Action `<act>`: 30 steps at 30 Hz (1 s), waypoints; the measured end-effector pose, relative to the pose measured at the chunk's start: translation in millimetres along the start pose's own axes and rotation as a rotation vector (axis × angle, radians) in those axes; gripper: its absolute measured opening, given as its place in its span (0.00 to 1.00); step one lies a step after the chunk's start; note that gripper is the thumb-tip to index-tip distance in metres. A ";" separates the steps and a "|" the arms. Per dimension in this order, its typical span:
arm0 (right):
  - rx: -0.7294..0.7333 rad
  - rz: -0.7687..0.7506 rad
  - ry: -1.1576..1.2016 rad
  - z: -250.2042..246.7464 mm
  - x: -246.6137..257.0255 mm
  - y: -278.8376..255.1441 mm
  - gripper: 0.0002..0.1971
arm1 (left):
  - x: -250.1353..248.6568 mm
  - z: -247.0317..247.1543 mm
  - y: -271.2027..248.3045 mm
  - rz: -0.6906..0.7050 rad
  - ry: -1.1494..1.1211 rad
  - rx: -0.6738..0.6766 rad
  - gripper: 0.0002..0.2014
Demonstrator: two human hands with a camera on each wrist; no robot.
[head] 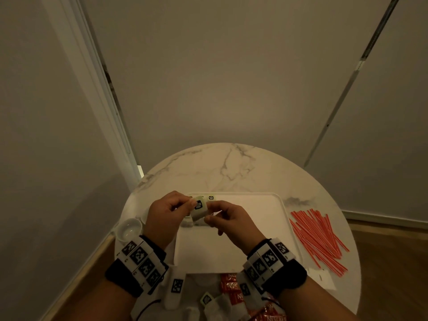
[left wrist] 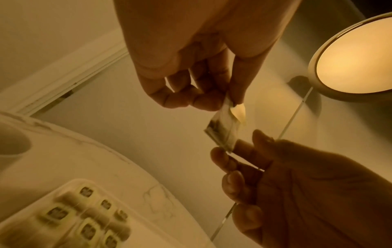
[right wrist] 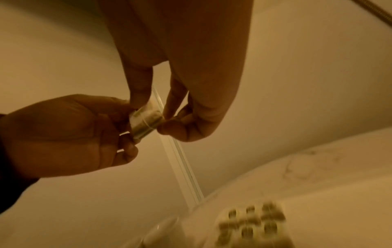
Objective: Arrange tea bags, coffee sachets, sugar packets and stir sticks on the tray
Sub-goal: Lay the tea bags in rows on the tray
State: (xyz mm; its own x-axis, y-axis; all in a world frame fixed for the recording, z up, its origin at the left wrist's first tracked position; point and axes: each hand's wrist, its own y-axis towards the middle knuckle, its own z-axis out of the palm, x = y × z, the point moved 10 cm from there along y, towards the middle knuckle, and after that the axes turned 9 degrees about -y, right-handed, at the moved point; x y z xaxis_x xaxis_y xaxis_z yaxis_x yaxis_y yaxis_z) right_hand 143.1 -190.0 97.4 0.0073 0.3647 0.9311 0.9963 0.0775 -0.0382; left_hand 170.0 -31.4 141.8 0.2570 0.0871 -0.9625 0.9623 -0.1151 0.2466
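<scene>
Both hands hold one tea bag (head: 198,207) with a dark tag above the far left corner of the white tray (head: 259,230). My left hand (head: 190,203) pinches its left edge and my right hand (head: 209,213) pinches its right edge. From the left wrist, the tea bag (left wrist: 221,130) hangs between the left hand (left wrist: 230,104) and the right hand (left wrist: 232,151). In the right wrist view the tea bag (right wrist: 146,121) sits between the right hand's fingertips (right wrist: 167,129) and the left hand (right wrist: 125,120). Several tea bags (left wrist: 84,213) lie in rows in the tray's corner, mostly hidden in the head view.
Red stir sticks (head: 317,237) lie spread on the round marble table (head: 231,167) right of the tray. A small white bowl (head: 129,229) stands left of it. Red coffee sachets (head: 231,289) and loose tea bags (head: 209,301) lie at the near edge, with a white packet (head: 325,280) near right.
</scene>
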 end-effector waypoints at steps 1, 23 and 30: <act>0.013 0.026 0.002 6.9 -6.3 2.1 0.09 | 9.7 0.8 -0.6 -0.040 0.000 0.010 0.05; 0.038 0.685 -0.261 93.3 -164.1 35.3 0.12 | 178.8 4.4 -65.2 -0.452 0.543 0.365 0.17; 0.152 0.651 -0.362 105.7 -160.7 43.5 0.14 | 183.2 10.7 -70.3 -0.454 0.690 0.468 0.26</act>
State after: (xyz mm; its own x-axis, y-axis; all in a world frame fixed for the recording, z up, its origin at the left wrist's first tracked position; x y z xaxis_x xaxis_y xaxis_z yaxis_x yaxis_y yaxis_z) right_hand 176.2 -147.2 -92.2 0.5346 0.6602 0.5276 0.7776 -0.1398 -0.6131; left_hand 148.4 -18.0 -53.2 0.0076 0.7692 -0.6389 0.8883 -0.2986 -0.3489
